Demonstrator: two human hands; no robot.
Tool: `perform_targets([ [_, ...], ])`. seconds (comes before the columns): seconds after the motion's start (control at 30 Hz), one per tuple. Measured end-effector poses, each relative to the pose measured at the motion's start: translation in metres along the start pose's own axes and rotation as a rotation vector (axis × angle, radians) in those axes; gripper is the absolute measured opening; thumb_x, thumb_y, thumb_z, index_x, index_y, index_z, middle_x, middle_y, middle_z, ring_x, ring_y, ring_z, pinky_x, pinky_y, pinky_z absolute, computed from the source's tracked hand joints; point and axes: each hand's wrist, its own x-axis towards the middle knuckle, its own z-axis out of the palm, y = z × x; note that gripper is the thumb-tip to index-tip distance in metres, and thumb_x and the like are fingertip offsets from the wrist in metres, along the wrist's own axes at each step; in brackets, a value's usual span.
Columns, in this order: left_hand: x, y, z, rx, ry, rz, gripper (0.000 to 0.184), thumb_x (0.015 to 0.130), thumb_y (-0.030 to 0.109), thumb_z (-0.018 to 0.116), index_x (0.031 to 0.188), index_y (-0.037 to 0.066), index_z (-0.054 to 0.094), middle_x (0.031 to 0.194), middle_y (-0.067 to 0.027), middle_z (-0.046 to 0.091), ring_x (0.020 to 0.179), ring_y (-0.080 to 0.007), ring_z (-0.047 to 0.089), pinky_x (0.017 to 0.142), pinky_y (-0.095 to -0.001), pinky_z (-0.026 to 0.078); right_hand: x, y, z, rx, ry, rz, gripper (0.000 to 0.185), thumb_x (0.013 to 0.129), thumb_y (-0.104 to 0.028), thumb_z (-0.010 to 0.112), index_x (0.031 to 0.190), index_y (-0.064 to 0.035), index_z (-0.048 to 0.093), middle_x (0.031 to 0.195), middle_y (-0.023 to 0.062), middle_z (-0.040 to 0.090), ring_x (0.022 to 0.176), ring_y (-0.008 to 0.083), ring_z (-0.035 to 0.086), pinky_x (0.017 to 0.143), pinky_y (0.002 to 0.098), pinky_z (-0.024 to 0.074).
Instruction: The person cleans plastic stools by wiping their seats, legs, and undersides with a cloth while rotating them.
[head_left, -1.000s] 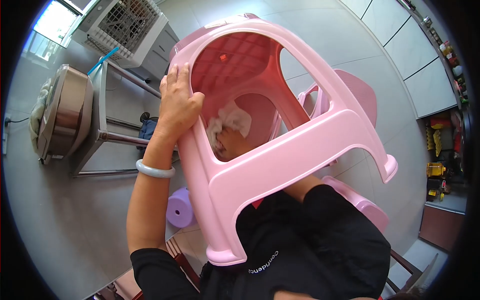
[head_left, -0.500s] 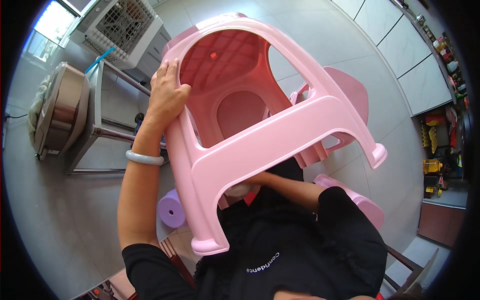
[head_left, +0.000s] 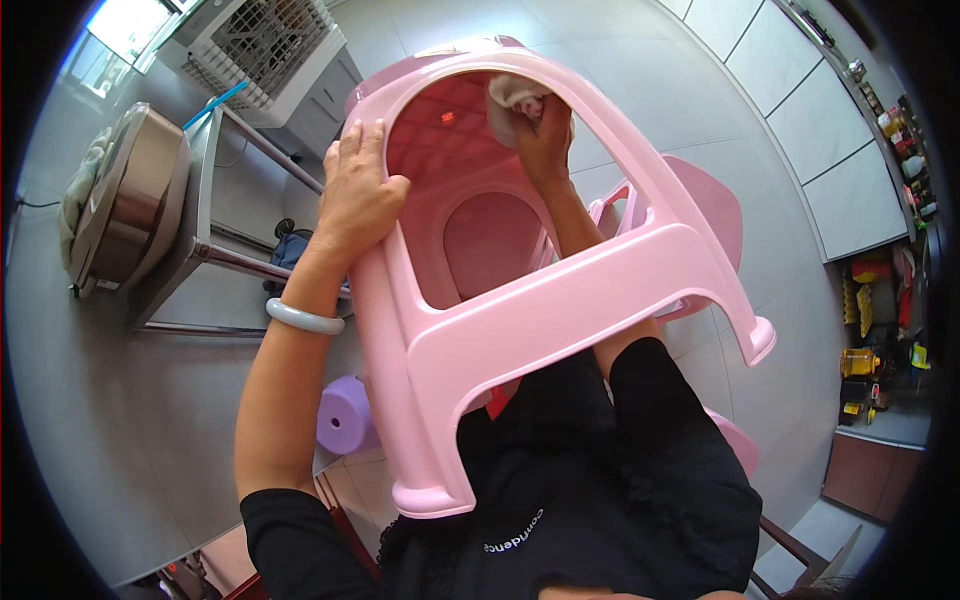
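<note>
A pink plastic chair (head_left: 540, 285) is tipped in front of my body, its hollow underside and legs facing me. My left hand (head_left: 362, 192) grips the left edge of its frame, fingers over the rim and thumb on the inner side. Through the opening between the legs reaches my right forearm. My right hand (head_left: 545, 145) is closed around a whitish cloth (head_left: 503, 108), at the upper right of the chair's underside; part of the cloth is hidden by the fingers.
At left stands a metal-framed table (head_left: 205, 190) bearing a brown and gold appliance (head_left: 135, 200). A purple stool (head_left: 345, 415) is low beside the chair. Behind the chair's right side shows another pink plastic piece (head_left: 715, 205). White cabinets (head_left: 840, 150) and shelved bottles (head_left: 858, 362) line the right.
My right hand has moved from below the chair up through the leg opening, bringing the cloth to the far inner side. The chair has shifted slightly right and down; my left hand keeps its grip.
</note>
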Motion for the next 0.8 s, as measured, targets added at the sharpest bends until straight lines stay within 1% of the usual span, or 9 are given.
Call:
perform_targets([
  [0.03,-0.001,0.003,-0.001,0.002,-0.005,-0.007,0.073,0.078,0.023,0.053,0.146,0.003,0.035,0.151,-0.0258,0.030,0.137,-0.0505,0.025,0.116,-0.0489,0.023,-0.001,0.012,0.005,-0.075,-0.025,-0.042,0.045,0.078,-0.006,0.067,0.121,-0.0036,0.055,0.120,0.0147,0.059,0.109,0.0299,0.057,0.091,0.0401,0.0464],
  [0.13,-0.002,0.001,0.001,-0.008,-0.005,-0.002,0.074,0.077,0.022,0.053,0.146,0.003,0.036,0.150,-0.0262,0.030,0.137,-0.0509,0.026,0.115,-0.0506,0.025,-0.024,0.050,0.014,-0.464,-0.129,0.119,0.043,0.076,-0.001,0.064,0.118,-0.0025,0.056,0.111,0.0160,0.061,0.106,0.0346,0.057,0.095,0.0419,0.0446],
  [0.33,0.001,0.000,-0.002,-0.016,-0.017,-0.007,0.074,0.076,0.020,0.053,0.145,0.002,0.035,0.150,-0.0270,0.029,0.137,-0.0513,0.024,0.114,-0.0514,0.025,-0.045,0.107,0.032,0.821,0.065,1.030,0.034,0.085,-0.001,0.060,0.118,-0.0063,0.056,0.111,0.0081,0.059,0.110,0.0203,0.055,0.092,0.0368,0.0513],
  [0.37,0.001,0.003,-0.002,-0.018,-0.020,-0.009,0.074,0.076,0.020,0.053,0.145,0.002,0.035,0.150,-0.0270,0.029,0.137,-0.0514,0.023,0.114,-0.0517,0.026,-0.039,0.103,0.039,1.039,0.116,0.951,0.031,0.090,-0.003,0.058,0.120,-0.0062,0.055,0.111,0.0054,0.058,0.111,0.0153,0.053,0.087,0.0343,0.0529],
  [0.47,0.001,0.002,0.001,-0.020,-0.020,-0.005,0.074,0.076,0.019,0.053,0.145,0.002,0.035,0.150,-0.0268,0.029,0.138,-0.0515,0.023,0.113,-0.0528,0.027,-0.006,0.072,0.066,1.158,0.180,0.709,0.031,0.090,-0.005,0.059,0.121,-0.0062,0.054,0.112,0.0074,0.058,0.109,0.0200,0.055,0.088,0.0347,0.0507],
  [0.57,0.001,-0.001,-0.003,-0.017,-0.020,-0.008,0.074,0.076,0.018,0.053,0.145,0.001,0.034,0.150,-0.0267,0.029,0.138,-0.0516,0.023,0.113,-0.0534,0.028,0.008,0.046,0.102,0.739,0.410,0.664,0.029,0.093,-0.004,0.053,0.122,-0.0048,0.051,0.112,0.0094,0.057,0.102,0.0222,0.057,0.089,0.0370,0.0507],
  [0.7,0.001,0.007,-0.003,-0.002,-0.034,-0.014,0.074,0.075,0.018,0.052,0.146,0.001,0.034,0.150,-0.0268,0.029,0.138,-0.0518,0.022,0.113,-0.0536,0.028,-0.021,0.010,0.131,0.341,0.024,0.524,0.033,0.093,-0.009,0.056,0.124,-0.0028,0.048,0.116,0.0097,0.056,0.109,0.0235,0.054,0.093,0.0350,0.0465],
  [0.77,0.000,0.005,0.000,-0.019,-0.017,-0.001,0.075,0.075,0.018,0.052,0.146,0.001,0.034,0.149,-0.0270,0.029,0.138,-0.0521,0.022,0.113,-0.0534,0.027,-0.043,-0.028,0.147,0.558,-0.088,0.503,0.036,0.093,-0.014,0.057,0.125,-0.0010,0.048,0.118,0.0136,0.056,0.112,0.0272,0.054,0.095,0.0367,0.0446],
  [0.8,0.000,0.004,0.000,-0.028,-0.004,0.006,0.075,0.075,0.018,0.053,0.146,0.001,0.034,0.149,-0.0271,0.030,0.137,-0.0523,0.022,0.113,-0.0533,0.027,-0.050,-0.053,0.155,0.884,-0.104,0.502,0.039,0.093,-0.018,0.058,0.126,0.0003,0.047,0.120,0.0174,0.057,0.113,0.0306,0.055,0.096,0.0390,0.0438],
])
